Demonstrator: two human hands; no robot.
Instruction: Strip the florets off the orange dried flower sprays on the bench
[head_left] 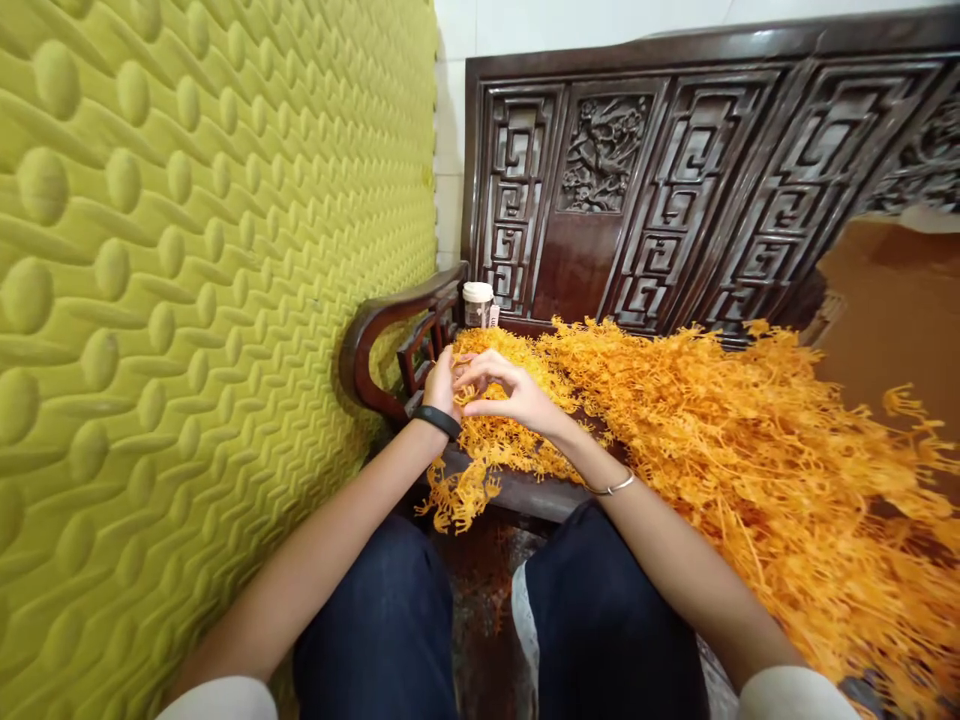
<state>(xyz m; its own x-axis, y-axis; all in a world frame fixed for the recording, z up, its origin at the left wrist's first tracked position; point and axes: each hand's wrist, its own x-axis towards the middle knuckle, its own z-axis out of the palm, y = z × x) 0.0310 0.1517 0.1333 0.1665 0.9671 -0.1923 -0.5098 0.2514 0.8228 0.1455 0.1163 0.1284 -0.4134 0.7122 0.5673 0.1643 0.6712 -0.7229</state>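
A big heap of orange plastic sprigs [720, 430] covers the seat of a dark carved wooden bench [675, 180]. Both my hands meet over the heap's left end, near the bench's armrest [375, 340]. My left hand [441, 385], with a black band on the wrist, is curled with its fingers pinched on an orange sprig [469, 385]. My right hand [510, 392], with a thin bangle on the wrist, pinches the same small piece from the other side, fingers bent. What exactly lies between the fingertips is too small to make out beyond its orange colour.
A yellow-green padded mattress [187, 300] with raised bumps stands upright on the left. A small white cup with a brown lid [478, 303] sits in the bench's back corner. Some orange sprigs [461, 495] hang over the seat's front edge above my knees.
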